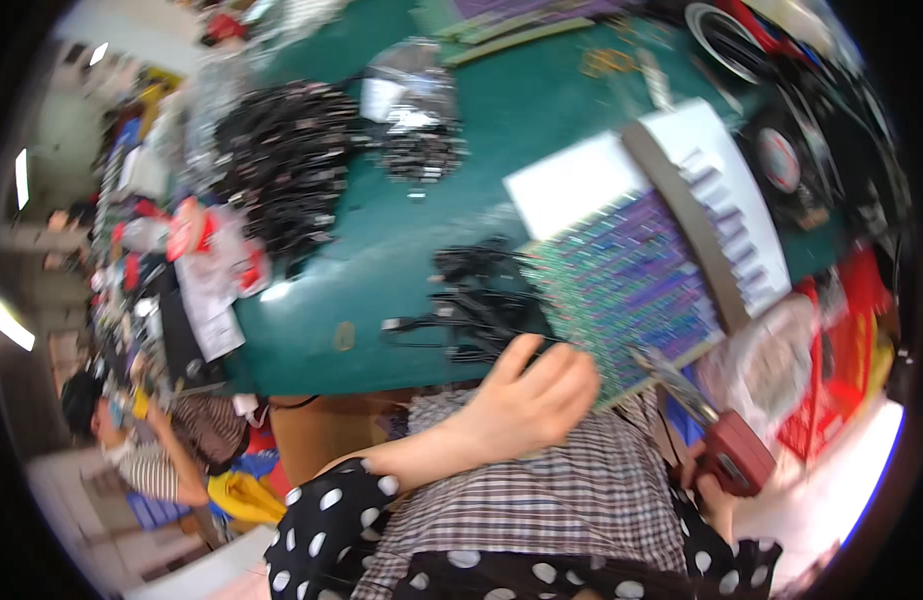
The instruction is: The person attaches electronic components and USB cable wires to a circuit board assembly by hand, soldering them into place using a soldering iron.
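My left hand (544,395) is closed, fingers curled together, at the near left corner of a panel of small green and purple circuit boards (632,280). What it pinches is hidden; a pile of black cables (477,318) lies just beyond it. Low at the right, my right hand (717,497) grips a tool with a maroon block-shaped body (740,452). The tool's long metal nose (677,385) points up and left, its tip over the near edge of the panel. Under the panel lies a white sheet (567,195), with a grey-brown bar (687,220) across both.
On the green table (372,260) sit a large heap of black cables (287,165) and a bagged bundle (412,110). Black reels (787,165) stand at the right, above a red basket (817,415) with plastic bags. Another person (147,450) sits at far left.
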`<action>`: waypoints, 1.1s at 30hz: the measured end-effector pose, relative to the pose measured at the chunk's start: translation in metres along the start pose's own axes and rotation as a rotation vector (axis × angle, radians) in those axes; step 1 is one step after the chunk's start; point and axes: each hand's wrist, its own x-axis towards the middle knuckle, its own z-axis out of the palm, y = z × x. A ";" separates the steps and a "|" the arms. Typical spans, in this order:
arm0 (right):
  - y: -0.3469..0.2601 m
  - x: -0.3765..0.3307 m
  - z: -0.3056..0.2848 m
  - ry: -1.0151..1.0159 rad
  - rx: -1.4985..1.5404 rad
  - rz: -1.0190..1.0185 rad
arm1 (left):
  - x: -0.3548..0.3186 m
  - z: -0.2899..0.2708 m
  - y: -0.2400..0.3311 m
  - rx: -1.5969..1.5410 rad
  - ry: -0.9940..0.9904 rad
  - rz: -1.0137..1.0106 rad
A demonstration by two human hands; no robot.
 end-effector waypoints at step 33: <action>-0.003 0.006 -0.005 -0.040 -0.006 -0.050 | -0.024 -0.054 -0.043 -0.089 0.231 -0.554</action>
